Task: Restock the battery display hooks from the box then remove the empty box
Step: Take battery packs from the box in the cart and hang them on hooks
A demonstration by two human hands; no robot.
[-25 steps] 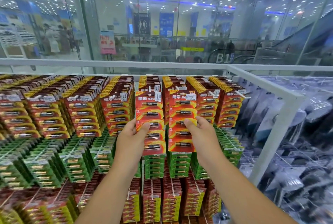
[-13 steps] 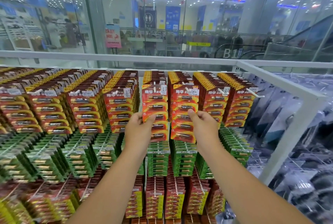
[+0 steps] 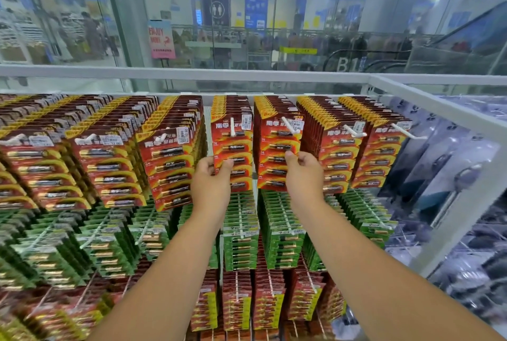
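Observation:
Red battery packs hang in dense rows on white hooks across the top of the display. My left hand (image 3: 212, 176) grips the lower left edge of a red pack stack (image 3: 236, 145) on a white hook (image 3: 232, 127). My right hand (image 3: 303, 173) grips the lower right edge of the neighbouring red pack stack (image 3: 275, 145), which hangs on a second white hook (image 3: 288, 126). Both arms reach up from the bottom of the view. No box is in view.
Green battery packs (image 3: 241, 231) fill the row below, with more red and yellow packs (image 3: 237, 302) under them. A white metal frame (image 3: 439, 110) bounds the display at the top and right. Dark packaged goods (image 3: 450, 176) hang right of the frame. Glass and a mall lie beyond.
Both hands have pushed the two red pack stacks back along their hooks toward the display. The view has moved closer and tilted slightly.

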